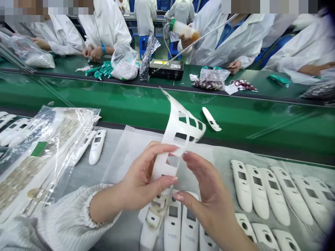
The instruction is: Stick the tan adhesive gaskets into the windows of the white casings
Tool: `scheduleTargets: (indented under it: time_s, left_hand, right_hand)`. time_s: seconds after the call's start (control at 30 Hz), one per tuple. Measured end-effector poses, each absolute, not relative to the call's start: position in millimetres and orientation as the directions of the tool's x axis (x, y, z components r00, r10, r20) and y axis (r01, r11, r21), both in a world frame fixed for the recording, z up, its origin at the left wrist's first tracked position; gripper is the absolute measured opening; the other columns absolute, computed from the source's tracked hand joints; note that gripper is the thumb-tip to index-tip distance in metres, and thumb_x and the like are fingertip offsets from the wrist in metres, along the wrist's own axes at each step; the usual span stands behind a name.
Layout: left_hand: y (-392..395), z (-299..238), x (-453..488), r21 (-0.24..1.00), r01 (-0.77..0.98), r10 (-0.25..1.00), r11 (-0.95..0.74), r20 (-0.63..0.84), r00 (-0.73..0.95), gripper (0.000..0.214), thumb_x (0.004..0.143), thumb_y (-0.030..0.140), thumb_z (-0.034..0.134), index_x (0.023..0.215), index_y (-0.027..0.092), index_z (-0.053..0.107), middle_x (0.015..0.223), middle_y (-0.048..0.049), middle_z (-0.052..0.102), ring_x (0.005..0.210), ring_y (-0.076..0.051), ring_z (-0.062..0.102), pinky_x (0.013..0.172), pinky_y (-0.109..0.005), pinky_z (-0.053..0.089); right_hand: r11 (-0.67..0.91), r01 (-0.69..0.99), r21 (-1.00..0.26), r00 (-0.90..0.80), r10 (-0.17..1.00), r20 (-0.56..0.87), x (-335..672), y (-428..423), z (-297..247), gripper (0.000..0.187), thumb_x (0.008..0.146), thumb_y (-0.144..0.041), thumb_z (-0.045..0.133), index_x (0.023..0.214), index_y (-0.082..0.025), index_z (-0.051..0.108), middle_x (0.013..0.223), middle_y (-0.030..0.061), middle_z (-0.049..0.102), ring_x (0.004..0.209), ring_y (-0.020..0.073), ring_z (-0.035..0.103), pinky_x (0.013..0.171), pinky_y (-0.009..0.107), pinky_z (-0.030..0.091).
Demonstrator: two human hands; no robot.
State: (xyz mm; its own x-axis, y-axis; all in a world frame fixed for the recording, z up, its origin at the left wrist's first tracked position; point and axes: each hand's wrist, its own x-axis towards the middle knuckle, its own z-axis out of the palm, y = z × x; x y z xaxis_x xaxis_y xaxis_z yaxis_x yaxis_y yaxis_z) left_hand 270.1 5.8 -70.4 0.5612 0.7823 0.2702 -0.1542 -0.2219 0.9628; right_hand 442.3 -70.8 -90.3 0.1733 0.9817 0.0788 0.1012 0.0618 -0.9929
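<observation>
We pinch the sheet (180, 127) in our left hand (141, 179), its length pointing away, our right hand (213, 190) spread at its right edge

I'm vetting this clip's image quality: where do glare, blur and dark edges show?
Head view: glare streaks the clear plastic bag; head view: the casings at far right look soft, and the right-hand corners darken; head view: the white cut-out sheet in the left hand reads fairly clearly.
</observation>
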Motion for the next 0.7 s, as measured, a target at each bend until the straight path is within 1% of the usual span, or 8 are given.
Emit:
scheduleTargets:
  time_s: [0.07, 0.13, 0.23, 0.33, 0.4, 0.5, 0.6, 0.7]
  left_hand:
    - [-7.2, -64.6, 266.9, 0.956, -0.198, 0.769, -0.217, 0.293, 0.568, 0.049, 0.083, 0.014, 0.066, 0.127, 0.030, 0.052, 0.110, -0.0060, 0.052, 0.099, -0.019, 0.057, 0.071, -0.027, 0.056]
    - [-18.8, -59.7, 261.9, 0.951, -0.215, 0.760, -0.222, 0.307, 0.572, 0.047, 0.083, 0.013, 0.065, 0.126, 0.029, 0.053, 0.109, -0.0059, 0.052, 0.097, -0.018, 0.058, 0.071, -0.027, 0.055]
    - [-34.5, -54.3, 252.6, 0.937, -0.193, 0.755, -0.292, 0.350, 0.555, 0.041, 0.084, 0.013, 0.064, 0.122, 0.028, 0.058, 0.107, -0.0052, 0.052, 0.099, -0.017, 0.058, 0.079, -0.030, 0.055]
    - [-53.2, -49.3, 243.7, 0.921, -0.157, 0.737, -0.356, 0.380, 0.558, 0.032, 0.086, 0.014, 0.063, 0.116, 0.027, 0.065, 0.108, -0.0067, 0.054, 0.101, -0.018, 0.059, 0.083, -0.032, 0.055]
    - [-68.7, -46.2, 239.1, 0.917, -0.090, 0.724, -0.389, 0.364, 0.586, 0.032, 0.083, 0.020, 0.069, 0.115, 0.024, 0.067, 0.105, -0.0072, 0.057, 0.091, -0.016, 0.062, 0.077, -0.032, 0.057]
    - [-93.0, -44.7, 234.4, 0.885, 0.036, 0.726, -0.464, 0.357, 0.588, 0.043, 0.076, 0.027, 0.079, 0.116, 0.019, 0.068, 0.091, -0.0048, 0.062, 0.070, -0.012, 0.061, 0.068, -0.030, 0.057]
    - [-111.8, -48.2, 232.0, 0.851, 0.097, 0.750, -0.516, 0.395, 0.530, 0.029, 0.080, 0.026, 0.075, 0.107, 0.016, 0.072, 0.079, -0.0037, 0.067, 0.062, -0.011, 0.061, 0.061, -0.026, 0.055]
    - [-122.6, -53.5, 230.8, 0.817, 0.113, 0.763, -0.566, 0.467, 0.448, 0.018, 0.081, 0.023, 0.073, 0.097, 0.015, 0.075, 0.071, -0.0036, 0.067, 0.059, -0.012, 0.062, 0.055, -0.024, 0.052]
  right_hand:
    - [0.039, -0.015, -0.999, 0.180, 0.983, 0.035, 434.0, -82.2, -82.4, 0.075, 0.071, -0.027, 0.081, 0.135, -0.037, 0.043, 0.137, 0.0077, 0.053, 0.123, 0.0283, 0.056, 0.102, 0.050, 0.048]
    - [-0.009, -0.203, -0.979, 0.178, 0.983, -0.046, 424.8, -95.4, -73.0, 0.081, 0.069, -0.027, 0.082, 0.137, -0.035, 0.038, 0.127, 0.0090, 0.061, 0.108, 0.0274, 0.065, 0.088, 0.047, 0.057]
    - [-0.045, -0.342, -0.939, 0.270, 0.952, -0.143, 412.5, -119.7, -59.1, 0.076, 0.070, -0.027, 0.082, 0.133, -0.036, 0.040, 0.111, 0.0049, 0.068, 0.082, 0.0198, 0.070, 0.073, 0.040, 0.061]
    - [-0.064, -0.260, -0.963, 0.382, 0.910, -0.164, 405.1, -147.1, -50.9, 0.054, 0.073, -0.029, 0.079, 0.121, -0.032, 0.055, 0.090, 0.0015, 0.072, 0.069, 0.0175, 0.069, 0.064, 0.034, 0.060]
    - [-0.095, -0.171, -0.981, 0.419, 0.894, -0.160, 402.4, -164.9, -49.7, 0.043, 0.072, -0.032, 0.080, 0.112, -0.028, 0.064, 0.079, 0.0023, 0.073, 0.070, 0.0208, 0.070, 0.063, 0.035, 0.060]
    - [-0.105, -0.107, -0.989, 0.426, 0.894, -0.141, 399.4, -187.6, -52.7, 0.039, 0.071, -0.034, 0.080, 0.108, -0.028, 0.068, 0.084, 0.0045, 0.076, 0.075, 0.0242, 0.073, 0.067, 0.037, 0.061]
    - [-0.085, -0.021, -0.996, 0.422, 0.903, -0.086, 397.1, -201.9, -58.3, 0.043, 0.069, -0.033, 0.082, 0.110, -0.027, 0.070, 0.090, 0.0058, 0.077, 0.078, 0.0263, 0.074, 0.071, 0.041, 0.062]
    - [-0.040, 0.153, -0.987, 0.454, 0.890, 0.034, 396.4, -205.5, -63.2, 0.040, 0.066, -0.031, 0.083, 0.105, -0.028, 0.074, 0.089, 0.0042, 0.078, 0.076, 0.0257, 0.073, 0.073, 0.041, 0.061]
